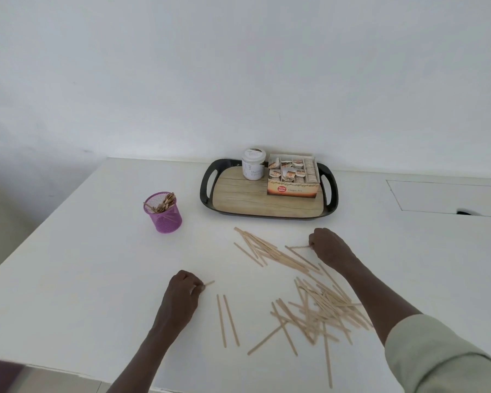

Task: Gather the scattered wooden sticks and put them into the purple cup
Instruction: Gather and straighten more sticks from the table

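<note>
Both hands [182,287] [328,243] each pinch one stick [209,283] [298,247]; one purple cup [163,212].

Open path: bare table [91,279] left of sticks [309,293] up to purple cup [163,212].
Obstacle: tray [207,182] behind, right of cup.

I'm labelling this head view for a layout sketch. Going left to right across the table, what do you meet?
purple cup → left hand → pair of sticks → white jar → tea box → right hand
</note>
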`<state>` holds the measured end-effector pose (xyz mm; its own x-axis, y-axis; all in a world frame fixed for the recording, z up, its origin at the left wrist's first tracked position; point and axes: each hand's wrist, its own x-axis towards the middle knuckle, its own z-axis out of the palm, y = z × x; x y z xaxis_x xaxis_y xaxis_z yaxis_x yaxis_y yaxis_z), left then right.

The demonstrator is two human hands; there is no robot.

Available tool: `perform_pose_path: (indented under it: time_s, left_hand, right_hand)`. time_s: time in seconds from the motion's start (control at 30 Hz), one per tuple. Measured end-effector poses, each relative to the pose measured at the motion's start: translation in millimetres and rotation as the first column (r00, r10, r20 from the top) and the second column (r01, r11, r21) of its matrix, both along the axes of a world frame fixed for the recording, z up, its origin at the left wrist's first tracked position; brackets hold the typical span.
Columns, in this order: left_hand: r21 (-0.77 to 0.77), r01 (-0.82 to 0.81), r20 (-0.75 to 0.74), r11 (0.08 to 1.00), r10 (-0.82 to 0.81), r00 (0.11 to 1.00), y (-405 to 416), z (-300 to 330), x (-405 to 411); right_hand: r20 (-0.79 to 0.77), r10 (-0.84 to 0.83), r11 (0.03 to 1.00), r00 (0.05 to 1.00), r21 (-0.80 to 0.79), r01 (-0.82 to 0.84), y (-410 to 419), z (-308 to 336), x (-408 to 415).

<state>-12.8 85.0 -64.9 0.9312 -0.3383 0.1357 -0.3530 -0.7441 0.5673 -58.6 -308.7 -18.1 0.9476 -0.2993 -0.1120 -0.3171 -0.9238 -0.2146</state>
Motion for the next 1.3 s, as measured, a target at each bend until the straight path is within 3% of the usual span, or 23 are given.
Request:
perform_pose_path:
  time_s: [0.13, 0.23, 0.37, 0.47, 0.67, 0.8, 0.97, 1.3]
  left_hand:
    - [0.040, -0.116, -0.012, 0.992, 0.117, 0.993, -17.9, 4.9, -11.7]
    - [0.029, -0.196, -0.113, 0.980, 0.198, 0.974, -29.3, 12.3, -25.1]
    - [0.081, -0.215, -0.257, 0.973, 0.229, 0.939, -43.2, 20.2, -49.3]
    - [0.126, -0.207, -0.329, 0.970, 0.237, 0.914, -49.7, 18.7, -67.0]
    - [0.008, -0.324, -0.352, 0.946, 0.306, 0.885, -62.1, 29.1, -71.4]
    - [0.062, -0.314, -0.346, 0.948, 0.315, 0.884, -72.3, 39.1, -59.4]
    - [0.258, -0.165, -0.289, 0.952, 0.239, 0.927, -84.3, 45.9, -47.9]
    - [0.352, -0.095, -0.103, 0.931, 0.139, 0.985, -94.3, 27.2, -56.7]
  right_hand:
    - [-0.004, -0.019, 0.998, 1.000, 0.057, 0.019, 3.7, -1.6, -0.6]
    - [-0.030, 0.023, 0.998, 0.999, 0.057, -0.021, 17.5, -3.8, 2.5]
    - [-0.076, 0.000, 0.990, 0.997, 0.142, 0.011, 39.2, -11.8, 3.2]
    - [-0.125, 0.061, 0.993, 0.990, 0.112, -0.047, 52.8, -15.1, 3.2]
    - [-0.001, 0.002, 0.981, 1.000, 0.192, -0.002, 52.1, -11.0, 3.8]
    - [0.023, -0.079, 0.969, 0.997, 0.237, 0.071, 45.9, -9.6, 1.4]
    - [0.000, -0.101, 0.964, 0.995, 0.248, 0.098, 42.2, -5.9, 1.6]
    - [-0.091, -0.027, 0.980, 0.995, 0.192, 0.044, 31.5, -5.9, 1.1]
